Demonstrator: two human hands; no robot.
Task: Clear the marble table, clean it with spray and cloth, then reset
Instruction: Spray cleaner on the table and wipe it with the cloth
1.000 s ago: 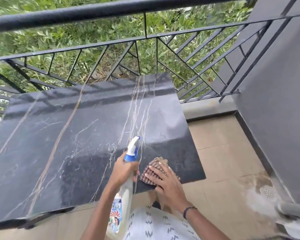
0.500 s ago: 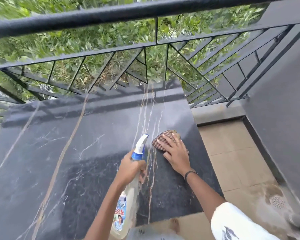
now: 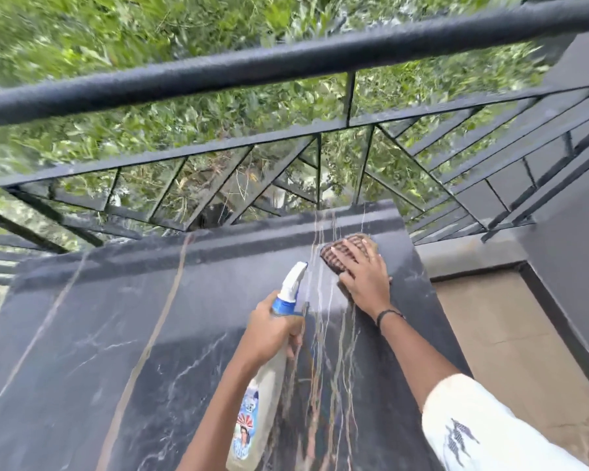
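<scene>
Dark marble, veined in white and tan, fills most of what I see: the desk (image 3: 123,334) carries nothing but the two hands and what they hold, so I judge the clearing step done and the cleaning step in hand. The change over the last second is the wipe itself. The right hand (image 3: 366,277) has pushed the brown checked cloth (image 3: 346,251) from the near right edge, up the pale vein streaks, to the far right corner, just short of the back edge by the black railing (image 3: 286,66). Its fingers lie flat and spread on the cloth, pressing it to the stone, so that grip is a wide, open press, not a pinch. The left hand (image 3: 272,331) has kept its place near the middle, its grip closed round the neck of the spray bottle (image 3: 264,385), nozzle pointing away over the marble; I cannot tell whether the trigger is being squeezed. To my eye one stroke along the right side is finished, and the broad left part of the desk looks not yet wiped. The next pass probably needs the cloth drawn leftward along the back edge, minding that edge so the cloth does not slip off behind.
</scene>
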